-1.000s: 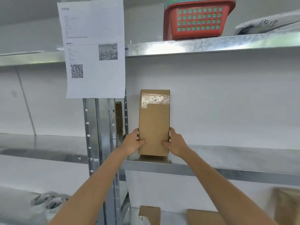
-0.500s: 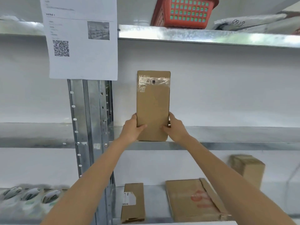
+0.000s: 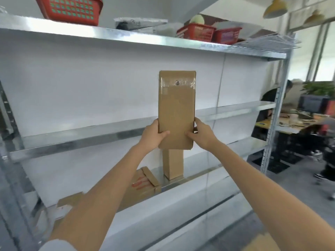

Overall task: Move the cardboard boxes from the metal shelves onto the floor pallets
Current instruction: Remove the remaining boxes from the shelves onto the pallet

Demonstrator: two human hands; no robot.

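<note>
I hold a tall narrow cardboard box (image 3: 176, 105) upright in front of the metal shelves, clear of the middle shelf (image 3: 81, 136). My left hand (image 3: 154, 135) grips its lower left edge and my right hand (image 3: 201, 134) grips its lower right edge. Clear tape crosses the box near its top. On the lower shelf (image 3: 195, 178) stand another upright cardboard box (image 3: 173, 164), partly hidden behind the held one, a flat box with red marks (image 3: 141, 187), and a further box (image 3: 72, 201) behind my left arm. No pallet is clearly in view.
Red baskets (image 3: 70, 9) and plastic-wrapped packs (image 3: 139, 24) sit on the top shelf. A shelf upright (image 3: 277, 109) stands at the right end. Beyond it are a desk (image 3: 297, 122), a seated person (image 3: 272, 105) and grey floor (image 3: 290, 187). A cardboard corner (image 3: 261, 243) shows at bottom right.
The box has come off the middle shelf and now hangs in front of it in both hands. My view has swung to the right, revealing the shelf's right end and the room beyond.
</note>
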